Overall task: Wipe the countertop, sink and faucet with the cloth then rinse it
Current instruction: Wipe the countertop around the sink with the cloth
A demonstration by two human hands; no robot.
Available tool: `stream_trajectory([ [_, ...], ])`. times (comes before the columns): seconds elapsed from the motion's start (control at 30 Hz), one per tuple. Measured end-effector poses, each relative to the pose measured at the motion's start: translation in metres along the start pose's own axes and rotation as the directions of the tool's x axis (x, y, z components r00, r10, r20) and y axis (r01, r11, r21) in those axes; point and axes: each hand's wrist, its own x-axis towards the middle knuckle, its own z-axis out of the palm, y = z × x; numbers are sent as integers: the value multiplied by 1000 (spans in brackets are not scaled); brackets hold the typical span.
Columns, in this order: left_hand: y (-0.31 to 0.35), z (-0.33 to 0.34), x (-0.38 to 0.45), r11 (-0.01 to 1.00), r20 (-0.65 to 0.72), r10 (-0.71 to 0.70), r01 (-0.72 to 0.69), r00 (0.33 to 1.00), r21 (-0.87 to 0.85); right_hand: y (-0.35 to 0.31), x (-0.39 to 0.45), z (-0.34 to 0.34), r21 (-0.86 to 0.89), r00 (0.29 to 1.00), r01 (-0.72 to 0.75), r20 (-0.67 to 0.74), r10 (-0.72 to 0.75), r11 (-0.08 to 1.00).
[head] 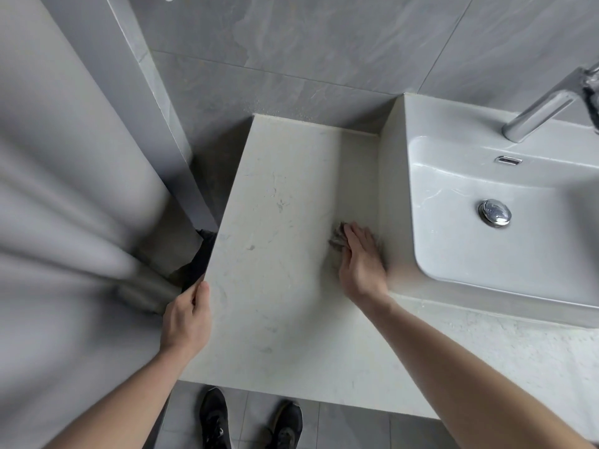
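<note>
The right hand [362, 257] lay flat, fingers together and extended, pressing a grey cloth [337, 237] onto the counter [275, 254], just beside the outer wall of the sink [393, 202]. Only a blurred edge of the cloth showed beyond the fingertips; most of it was hidden beneath the palm. The left hand [186, 322] was closed over the counter's left edge, thumb on top and fingers curled under, evidently as a brace.

The step in hand appeared to be wiping the counter. To do it well, even palm pressure and overlapping passes would be advisable, working into the seam where counter meets sink wall, where residue tends to collect. Faint marks remained on the slab towards the left and near edges, suggesting that area was not yet finished.

A pale curtain [71, 222] hung close against the left edge and could foul a wide stroke. The faucet [547, 105] stood at the basin's rear, the drain plug [494, 212] sat in its bowl; neither obstructed the counter. Dark shoes [214, 416] were visible on the tiled floor below.
</note>
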Motion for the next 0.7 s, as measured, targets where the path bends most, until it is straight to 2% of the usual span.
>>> stream_trajectory([
  [0.1, 4, -1, -1, 1000, 1, 1, -1, 1000, -11, -23, 2, 19, -60, 992, -101, -80, 96, 993],
  [0.13, 5, -1, -2, 1000, 3, 1, -1, 1000, -17, -32, -4, 24, -67, 994, -80, -76, 74, 995],
  [0.2, 7, -2, -2, 1000, 13, -8, 9, 1000, -24, -52, -28, 32, -57, 996, 88, 18, -88, 994],
  [0.23, 6, -2, -2, 1000, 17, -12, 13, 1000, -26, -62, -44, 37, -42, 974, 212, 90, -208, 976],
  [0.27, 5, -3, -2, 1000, 18, -14, 15, 1000, -26, -71, -63, 41, -22, 930, 335, 171, -326, 942],
  [0.33, 2, -4, -1, 1000, 14, -12, 12, 1000, -27, -86, -102, 47, 36, 797, 529, 322, -511, 848],
  [0.4, 1, -4, -1, 999, 12, -10, 11, 1000, -38, -93, -134, 52, 104, 678, 637, 397, -619, 764],
  [0.57, 1, -1, 0, 999, -1, 9, -10, 1000, -46, -85, -128, 51, 182, 557, 719, 428, -712, 671],
  [0.63, 1, 0, 1, 999, -5, -5, 5, 1000, -53, -80, -97, 49, 167, 584, 708, 408, -702, 686],
  [0.7, 1, 1, 1, 998, -17, -12, 11, 1000, -57, -77, -53, 48, 129, 686, 652, 317, -654, 747],
])
